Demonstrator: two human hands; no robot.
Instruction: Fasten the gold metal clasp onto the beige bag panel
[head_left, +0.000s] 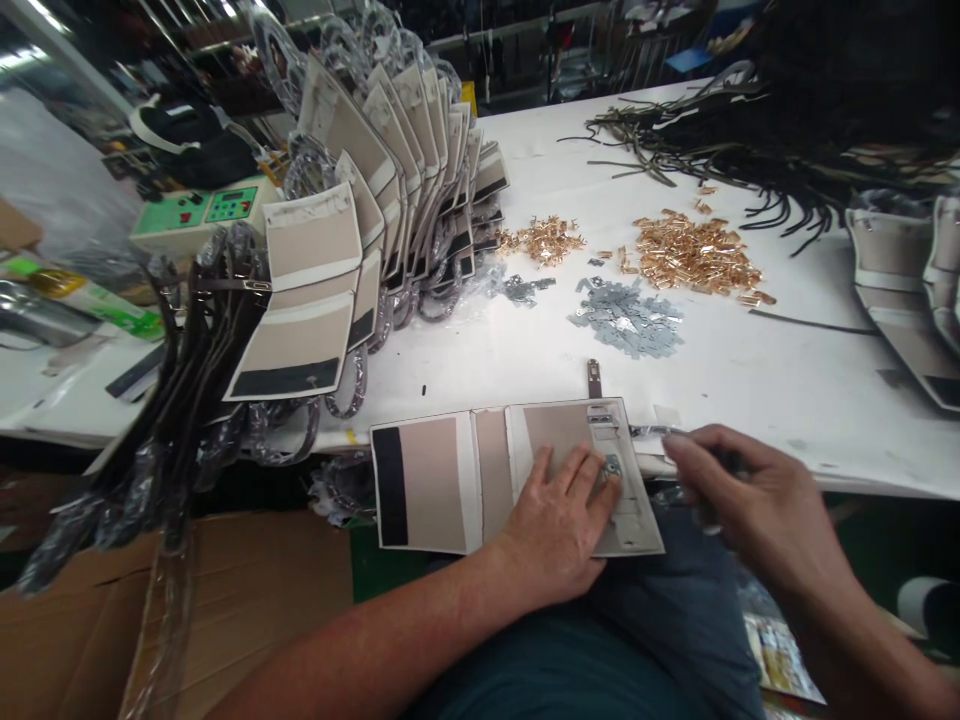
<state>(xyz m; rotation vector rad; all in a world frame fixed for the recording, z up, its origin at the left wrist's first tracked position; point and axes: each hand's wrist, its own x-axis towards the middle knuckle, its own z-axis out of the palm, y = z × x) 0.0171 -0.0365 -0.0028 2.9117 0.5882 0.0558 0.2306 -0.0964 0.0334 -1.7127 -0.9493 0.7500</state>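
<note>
Head view: beige panel across the worktop's front edge, both hands on the near side

From my remote seat I see the beige panel (pixel 427 475) lying partly on the white worktop (pixel 480 365) and partly out past its front edge, over the person's lap. The left hand (pixel 559 510) lies flat on it with fingers spread, fingertips at a small metal fitting (pixel 611 465). The right hand (pixel 739 485), just off the panel's right edge, is closed on a slim dark piece (pixel 651 431). A metal-faced tab (pixel 594 378) juts from the far edge.

I have bare white surface beyond the panel, up to the grey plates (pixel 630 320), with gold clips (pixel 697 252) behind them. The stacked panels (pixel 311 240) close off the left; more bare surface runs right.

The left hand covers part of the panel and its fitting. The right hand is blurred, so I cannot tell what the dark piece is. The frame cuts off the panels at far right (pixel 892 260), and the black cords (pixel 690 140) fade into a dark mass.
</note>
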